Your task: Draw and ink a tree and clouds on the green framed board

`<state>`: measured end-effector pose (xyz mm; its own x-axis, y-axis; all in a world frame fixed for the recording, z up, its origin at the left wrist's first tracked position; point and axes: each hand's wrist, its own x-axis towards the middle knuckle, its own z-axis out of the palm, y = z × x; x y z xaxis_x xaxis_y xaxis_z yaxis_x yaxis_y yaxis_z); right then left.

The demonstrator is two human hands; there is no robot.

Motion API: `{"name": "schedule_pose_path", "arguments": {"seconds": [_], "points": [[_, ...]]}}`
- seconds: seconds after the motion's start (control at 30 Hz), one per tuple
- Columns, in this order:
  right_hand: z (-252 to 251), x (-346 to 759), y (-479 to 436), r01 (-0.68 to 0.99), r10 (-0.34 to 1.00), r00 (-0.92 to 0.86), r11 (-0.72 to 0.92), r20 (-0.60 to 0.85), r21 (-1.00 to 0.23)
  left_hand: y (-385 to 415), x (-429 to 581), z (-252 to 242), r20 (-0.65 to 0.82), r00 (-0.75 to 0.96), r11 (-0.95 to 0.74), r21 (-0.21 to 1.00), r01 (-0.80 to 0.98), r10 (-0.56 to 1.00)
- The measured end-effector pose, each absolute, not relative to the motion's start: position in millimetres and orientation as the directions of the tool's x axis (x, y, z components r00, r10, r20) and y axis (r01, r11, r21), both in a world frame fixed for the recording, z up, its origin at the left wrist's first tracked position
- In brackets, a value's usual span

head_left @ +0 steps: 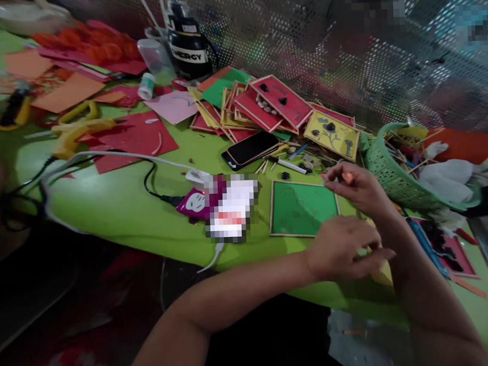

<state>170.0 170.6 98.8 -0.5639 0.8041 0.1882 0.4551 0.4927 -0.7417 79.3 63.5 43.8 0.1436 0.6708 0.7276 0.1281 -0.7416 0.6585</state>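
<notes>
A green card with a thin wooden frame lies flat on the lime-green table. My left hand rests at the card's near right corner, fingers stretched flat toward a yellow sheet partly hidden beneath it. My right hand hovers over the card's far right corner, fingertips pinched together on something small that I cannot make out.
A pile of red and yellow framed cards, a black phone and loose sticks lie behind. A green basket stands right. Power strip, yellow glue guns, paper sheets and a dark jug sit left and back.
</notes>
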Motion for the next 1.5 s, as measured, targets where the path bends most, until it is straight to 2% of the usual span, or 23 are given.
{"name": "schedule_pose_path", "arguments": {"seconds": [0.07, 0.13, 0.2, 0.23, 0.37, 0.5, 0.6, 0.77, 1.1, 1.27, 1.5], "points": [[99, 197, 170, 0.416, 0.885, -0.431, 0.37, 0.179, -0.83, 69, 73, 49, 0.574, -0.086, -0.577, 0.816, -0.013, 0.814], [95, 218, 167, 0.391, 0.923, -0.354, 0.29, 0.148, -0.874, 77, 69, 52, 0.332, -0.236, -0.377, 0.907, -0.185, 0.913], [91, 229, 163, 0.392, 0.933, -0.339, 0.254, 0.118, -0.884, 85, 66, 50, 0.143, -0.273, -0.224, 0.93, -0.293, 0.951], [88, 231, 161, 0.398, 0.931, -0.35, 0.252, 0.108, -0.882, 89, 65, 49, 0.1, -0.246, -0.175, 0.936, -0.306, 0.964], [82, 227, 157, 0.442, 0.903, -0.411, 0.315, 0.122, -0.84, 99, 62, 42, 0.198, -0.133, -0.22, 0.958, -0.183, 0.971], [79, 220, 154, 0.499, 0.884, -0.433, 0.4, 0.179, -0.768, 105, 60, 35, 0.238, -0.13, -0.254, 0.959, -0.125, 0.963], [79, 221, 150, 0.525, 0.886, -0.424, 0.409, 0.187, -0.747, 112, 57, 33, 0.154, -0.156, -0.19, 0.949, -0.253, 0.976], [82, 228, 145, 0.569, 0.883, -0.417, 0.438, 0.215, -0.696, 118, 46, 39, -0.018, -0.191, -0.082, 0.861, -0.501, 0.981], [80, 229, 146, 0.572, 0.873, -0.438, 0.454, 0.215, -0.683, 117, 43, 44, -0.065, -0.186, -0.053, 0.822, -0.567, 0.98], [76, 230, 147, 0.561, 0.872, -0.432, 0.461, 0.232, -0.688, 116, 42, 45, -0.026, -0.204, -0.084, 0.853, -0.515, 0.979], [74, 228, 144, 0.441, 0.867, -0.4, 0.467, 0.297, -0.766, 116, 41, 42, 0.103, -0.196, -0.168, 0.92, -0.354, 0.975]]}}
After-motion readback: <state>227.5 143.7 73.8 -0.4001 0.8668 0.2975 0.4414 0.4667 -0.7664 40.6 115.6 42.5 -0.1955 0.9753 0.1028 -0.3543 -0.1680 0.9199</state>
